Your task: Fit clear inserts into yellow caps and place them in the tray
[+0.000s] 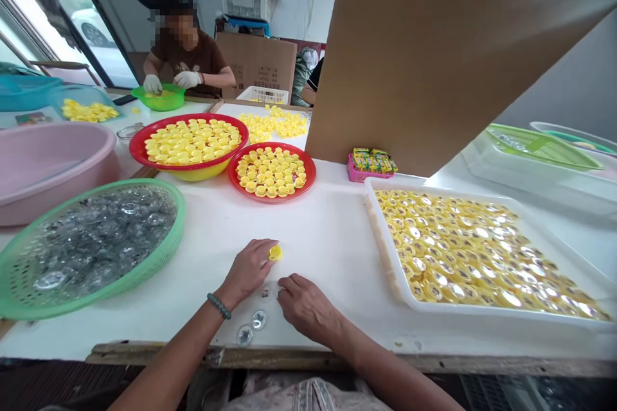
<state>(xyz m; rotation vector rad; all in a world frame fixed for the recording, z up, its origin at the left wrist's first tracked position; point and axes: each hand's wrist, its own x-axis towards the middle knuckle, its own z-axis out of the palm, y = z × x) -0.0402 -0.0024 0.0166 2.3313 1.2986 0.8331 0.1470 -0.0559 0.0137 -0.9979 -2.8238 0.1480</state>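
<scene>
My left hand (249, 270) pinches a small yellow plastic cup (275, 253) between thumb and fingers above the white table (332, 231). Beside it, my right hand (308, 308) rests low with its fingers curled at the edge of a clear round disc (266, 292); whether the fingertips grip the disc is hidden. Two more clear discs, one (259, 319) a little above the other (244, 335), lie near the table's front edge, left of my right hand.
Left stands a green basket (159, 257) of clear discs. Red basins (245, 130) of yellow cups are beyond. At right, a white tray (385, 263) holds rows of yellow pieces with clear tops. A brown board (409, 58) rises behind a pink basket (369, 175). A gloved co-worker (193, 64) sits opposite.
</scene>
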